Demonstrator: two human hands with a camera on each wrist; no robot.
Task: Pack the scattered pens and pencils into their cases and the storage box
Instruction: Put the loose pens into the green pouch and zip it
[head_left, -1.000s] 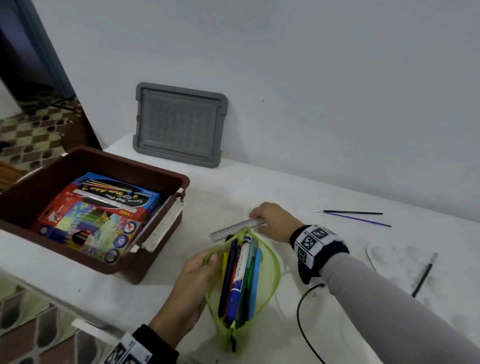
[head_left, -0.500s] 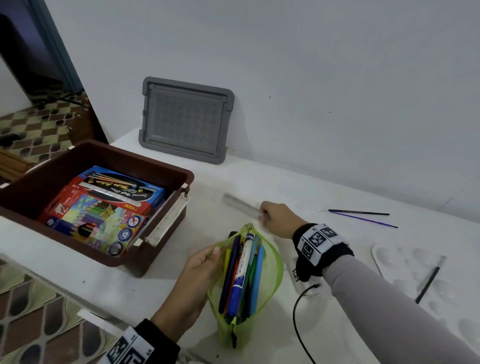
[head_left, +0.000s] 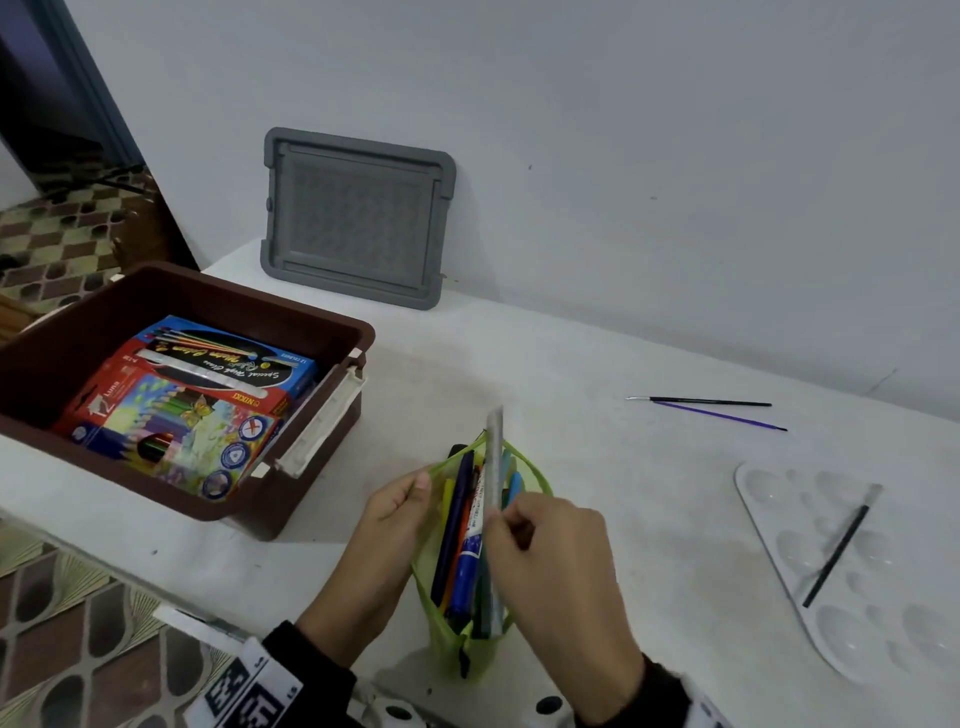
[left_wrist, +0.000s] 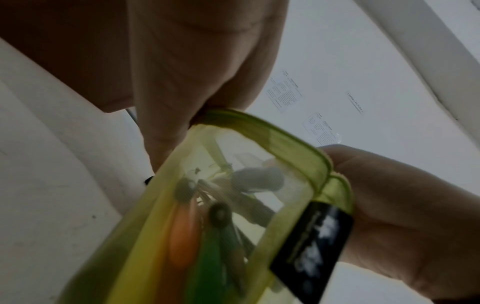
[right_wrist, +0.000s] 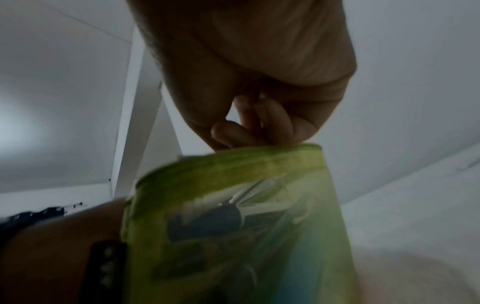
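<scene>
A green mesh pencil case (head_left: 535, 483) lies open near the table's front edge, holding several pens. My left hand (head_left: 395, 514) grips its left rim and keeps the mouth open; the case (left_wrist: 233, 216) fills the left wrist view. My right hand (head_left: 540, 540) pinches a clear ruler (head_left: 494, 467), whose lower end stands inside the case. In the right wrist view the curled fingers (right_wrist: 249, 127) sit just above the case (right_wrist: 233, 205). The brown storage box (head_left: 291, 306) at the left holds colour pencil packs (head_left: 176, 410).
A grey lid (head_left: 358, 218) leans on the wall. Two thin brushes (head_left: 717, 408) lie at the back right. A white palette (head_left: 779, 519) with a black brush (head_left: 836, 556) on it sits at the right. The table's front edge is close to my wrists.
My right hand lifted the ruler off the table behind the case, swung it toward me and put its end into the open case. The left hand kept its hold.
</scene>
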